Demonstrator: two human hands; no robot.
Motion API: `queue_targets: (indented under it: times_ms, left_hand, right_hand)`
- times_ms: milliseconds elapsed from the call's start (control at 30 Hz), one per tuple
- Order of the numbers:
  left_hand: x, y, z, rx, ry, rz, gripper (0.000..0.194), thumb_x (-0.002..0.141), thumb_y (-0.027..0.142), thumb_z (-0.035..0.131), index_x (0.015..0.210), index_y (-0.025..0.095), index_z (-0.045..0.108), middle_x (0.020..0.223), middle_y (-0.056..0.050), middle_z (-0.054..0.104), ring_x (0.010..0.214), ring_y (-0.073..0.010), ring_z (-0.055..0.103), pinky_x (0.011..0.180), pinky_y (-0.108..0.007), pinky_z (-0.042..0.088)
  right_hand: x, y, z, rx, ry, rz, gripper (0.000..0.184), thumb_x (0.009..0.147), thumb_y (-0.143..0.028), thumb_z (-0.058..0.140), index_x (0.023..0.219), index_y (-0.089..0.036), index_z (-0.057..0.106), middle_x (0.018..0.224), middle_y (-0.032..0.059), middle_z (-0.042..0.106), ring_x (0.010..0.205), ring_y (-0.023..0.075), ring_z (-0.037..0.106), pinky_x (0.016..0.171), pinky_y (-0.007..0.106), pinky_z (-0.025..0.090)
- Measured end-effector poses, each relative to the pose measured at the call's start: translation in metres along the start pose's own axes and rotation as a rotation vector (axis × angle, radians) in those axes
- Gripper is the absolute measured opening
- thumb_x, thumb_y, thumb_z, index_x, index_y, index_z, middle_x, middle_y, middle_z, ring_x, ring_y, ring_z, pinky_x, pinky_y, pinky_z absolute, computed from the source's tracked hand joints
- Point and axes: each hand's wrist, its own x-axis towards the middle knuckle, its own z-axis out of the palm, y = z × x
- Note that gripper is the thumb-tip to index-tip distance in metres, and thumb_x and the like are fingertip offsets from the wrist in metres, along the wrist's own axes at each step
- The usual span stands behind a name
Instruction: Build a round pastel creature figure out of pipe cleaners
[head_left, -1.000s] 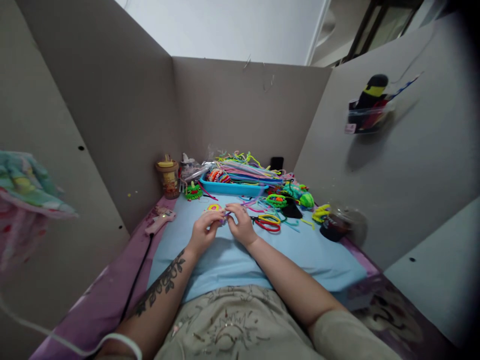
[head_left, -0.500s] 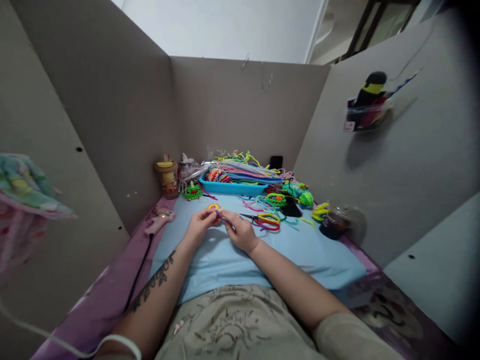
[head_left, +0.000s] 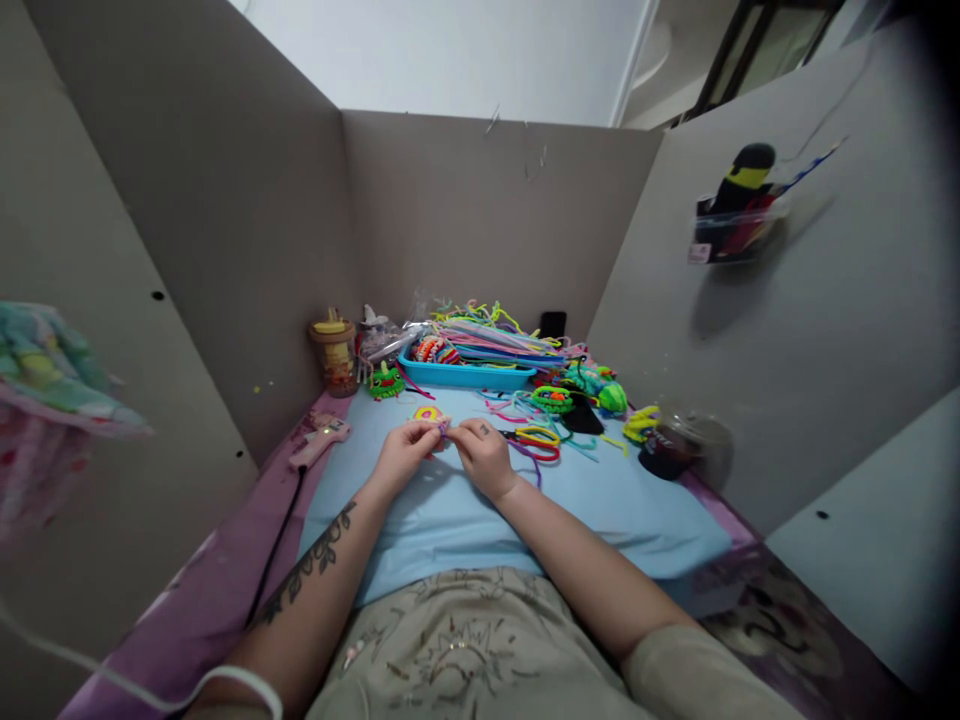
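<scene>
Close together over the blue cloth, both hands work at a small pipe-cleaner piece (head_left: 427,413) with a yellow and pink ring on top. My left hand (head_left: 405,452) is closed around this piece, its thumb and fingers pinching the near edge. My right hand (head_left: 484,458) pinches a purple pipe cleaner (head_left: 534,468) beside the left fingertips; its tail seems to emerge past the right hand. Fingers cover much of the piece. Scissors (head_left: 541,442) with red and yellow handles lie just beyond my right hand, their blades partly hidden behind it.
Behind the hands, a blue tray (head_left: 472,377) overflows with colourful pipe cleaners. A green pipe-cleaner figure (head_left: 386,382) and a lidded cup (head_left: 334,355) stand left. Right are a dark cup (head_left: 667,452) and loose cut strands (head_left: 510,408). A pink power strip (head_left: 322,445) lies left.
My right hand has turned over, knuckles now upward, and covers more of the scissors' blades. The yellow and pink ring shows more above my left hand. The purple tail has shifted.
</scene>
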Motion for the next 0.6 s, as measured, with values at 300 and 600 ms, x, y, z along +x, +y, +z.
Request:
queue_targets:
  times_ms: [300, 600]
  left_hand:
    - [-0.002, 0.004, -0.002, 0.102, -0.193, -0.078, 0.030, 0.071, 0.042, 0.066, 0.067, 0.013, 0.066, 0.059, -0.001, 0.064, 0.051, -0.0108, 0.055, 0.047, -0.020, 0.041]
    - [-0.004, 0.007, -0.011, 0.093, -0.480, -0.163, 0.037, 0.070, 0.049, 0.068, 0.066, 0.012, 0.066, 0.054, -0.001, 0.063, 0.047, -0.0093, 0.053, 0.045, -0.019, 0.041]
  right_hand:
    - [0.000, 0.005, -0.007, 0.062, 0.048, -0.111, 0.021, 0.090, -0.017, 0.050, 0.091, -0.022, 0.071, 0.081, 0.0062, 0.065, 0.077, 0.0182, 0.053, 0.073, 0.034, 0.040]
    - [0.004, 0.012, -0.010, 0.561, -0.150, 0.071, 0.017, 0.088, -0.029, 0.057, 0.082, -0.020, 0.070, 0.078, 0.0050, 0.066, 0.073, 0.0152, 0.062, 0.066, 0.028, 0.050]
